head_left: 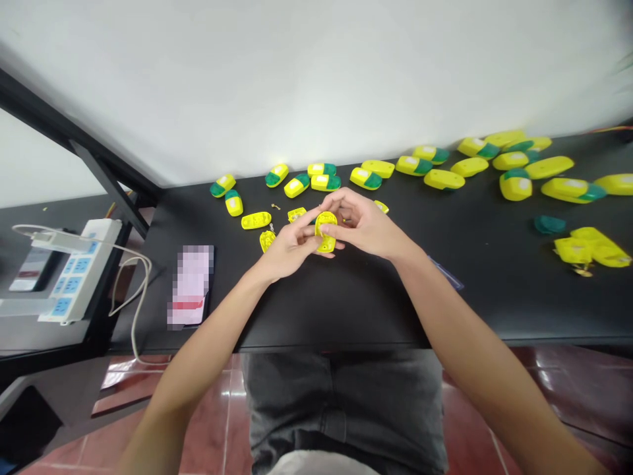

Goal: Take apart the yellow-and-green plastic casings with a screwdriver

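Both my hands meet over the black table (pixel 376 310), holding an oval yellow plastic shell (pixel 326 243) upright between them. My left hand (pixel 289 247) pinches its left side with the forefinger and thumb. My right hand (pixel 363 224) grips it from the right, and fingers hide much of its inner face. Close to my left hand lie open yellow shell halves (pixel 256 220) and a small brass part (pixel 275 206). Beyond both hands, several assembled yellow-and-green plastic cases (pixel 366 178) are scattered in a loose row.
A phone (pixel 191 285), its screen pixelated, lies left of my arms. Farther left, a white power strip (pixel 74 270) with a cable sits on a lower surface. A green piece (pixel 549 225) and stacked yellow shells (pixel 592 247) lie at right. A white wall rises behind the table.
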{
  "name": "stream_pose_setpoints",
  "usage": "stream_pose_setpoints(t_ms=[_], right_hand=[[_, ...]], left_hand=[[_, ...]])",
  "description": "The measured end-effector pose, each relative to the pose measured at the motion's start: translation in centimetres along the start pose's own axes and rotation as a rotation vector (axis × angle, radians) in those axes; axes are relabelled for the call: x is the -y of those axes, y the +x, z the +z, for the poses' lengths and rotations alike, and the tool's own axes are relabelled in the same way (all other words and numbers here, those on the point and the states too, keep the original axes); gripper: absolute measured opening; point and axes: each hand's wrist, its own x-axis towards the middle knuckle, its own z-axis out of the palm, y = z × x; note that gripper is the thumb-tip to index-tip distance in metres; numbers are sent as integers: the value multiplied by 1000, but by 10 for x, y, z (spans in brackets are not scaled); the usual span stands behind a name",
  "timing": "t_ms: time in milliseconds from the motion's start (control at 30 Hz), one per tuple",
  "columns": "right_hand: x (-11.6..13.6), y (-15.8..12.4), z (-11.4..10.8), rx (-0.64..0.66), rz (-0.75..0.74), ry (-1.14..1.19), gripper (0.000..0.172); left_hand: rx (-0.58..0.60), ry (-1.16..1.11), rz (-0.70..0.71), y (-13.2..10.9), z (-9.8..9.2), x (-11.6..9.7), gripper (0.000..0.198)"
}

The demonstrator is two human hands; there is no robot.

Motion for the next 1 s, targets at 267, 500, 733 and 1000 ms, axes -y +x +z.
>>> stream_pose_setpoints(t_ms=[267, 500, 733, 1000], right_hand=[[1, -2, -2, 12, 4, 2, 29], [3, -4, -2, -3, 4, -42, 28], [2, -2, 1, -33, -40, -62, 29], [1, -3, 2, -19, -35, -50, 22]], left_hand=[[21, 84, 91, -1, -1, 2, 68], [18, 179, 148, -4, -1, 4, 64], [28, 158, 139, -2, 0, 5, 64], [-9, 125, 98, -1, 2, 3, 67]])
